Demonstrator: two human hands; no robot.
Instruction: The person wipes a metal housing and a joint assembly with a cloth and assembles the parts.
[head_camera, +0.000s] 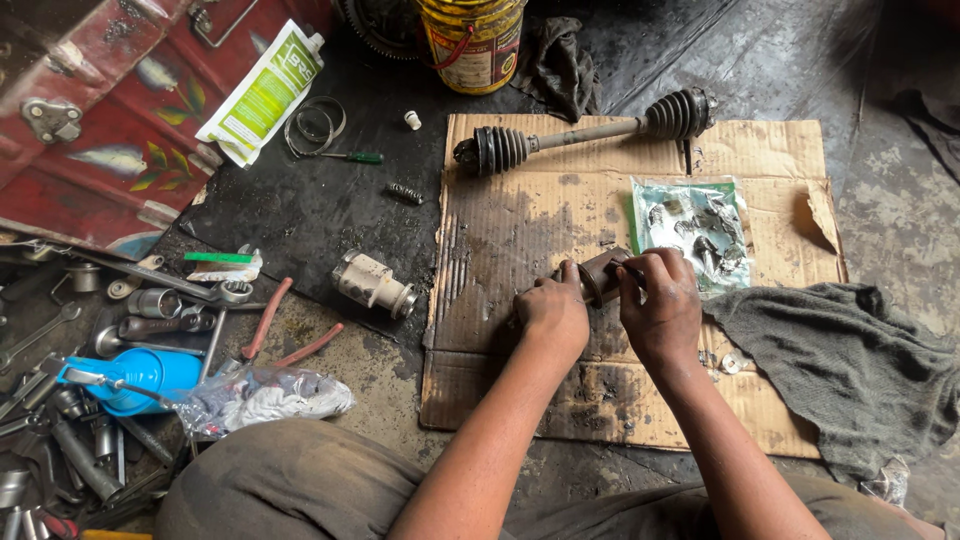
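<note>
On cardboard (520, 230), both hands' grip pinches metal joint (603, 275) (mostly hidden): left hand (553, 310), right hand (660, 305).

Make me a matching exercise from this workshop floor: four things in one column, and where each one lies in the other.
Things:
1. drive shaft
2. grey rag
3. blue oil can
4. clear bag of greasy parts

Places:
A. among the tools at far left
B. on the cardboard, just beyond the right hand
C. along the far edge of the cardboard
D. draped over the cardboard's right end

Pairs: 1-C, 2-D, 3-A, 4-B
</note>
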